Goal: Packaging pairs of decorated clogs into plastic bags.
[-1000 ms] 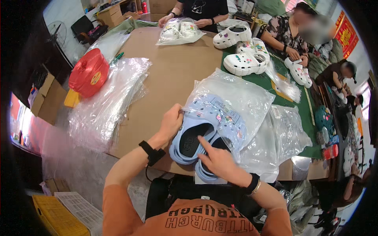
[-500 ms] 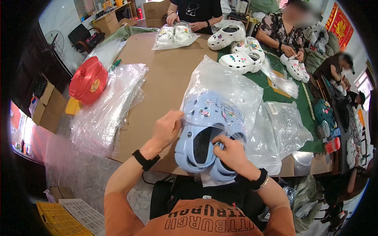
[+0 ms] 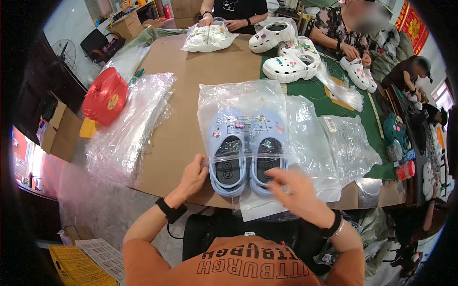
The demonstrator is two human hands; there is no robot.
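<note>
1. Leftmost, at the left edge of the frame, an open box (image 3: 59,136) sits on the floor; just right of it a red roll (image 3: 106,95) rests at the worktop (image 3: 191,90) edge.
2. Beside the roll, left of centre, lies a loose pile of clear bags (image 3: 129,128).
3. Lower centre, the left hand (image 3: 193,176) pinches the left edge of the bag (image 3: 243,102); its grip is narrow, closed on the plastic.
4. At centre, the blue clogs (image 3: 247,155) lie side by side inside that bag, heels toward the person, flat on the worktop.
5. Lower right of centre, the right hand (image 3: 298,195) lies with fingers spread on the bag's open end, just below the right clog; its grip is wide, pressing, not clasping.
6. Right of the bag lie more clear bags (image 3: 350,148).
7. Upper right, white clogs (image 3: 286,66) sit near other people's hands.
</note>
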